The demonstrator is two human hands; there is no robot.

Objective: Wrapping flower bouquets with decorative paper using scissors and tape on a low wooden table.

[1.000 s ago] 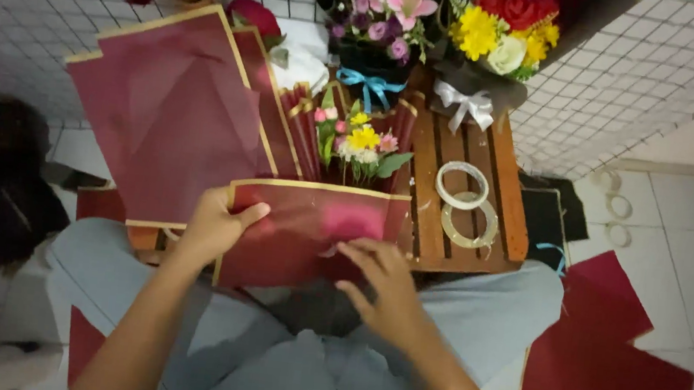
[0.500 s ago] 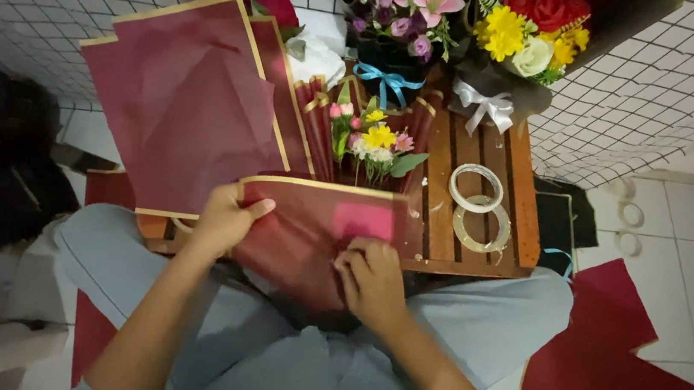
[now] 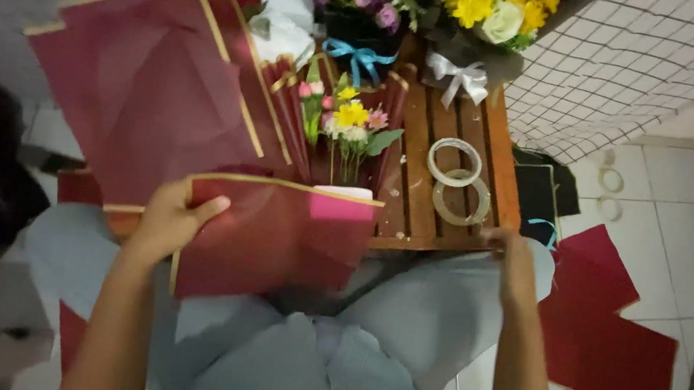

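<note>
Your left hand (image 3: 168, 221) pinches the left edge of a folded dark red wrapping sheet (image 3: 274, 239) with gold trim, thumb on top and fingers curled beneath, holding it over your lap just in front of the small wooden table (image 3: 455, 146). Your right hand (image 3: 512, 260) is off the sheet, at the table's near right corner; you cannot tell from here how far its fingers are open. Two tape rolls (image 3: 456, 181) lie on the slats near it. A small bouquet (image 3: 346, 126) rests on the table behind the sheet, beside larger red sheets (image 3: 143, 88).
</note>
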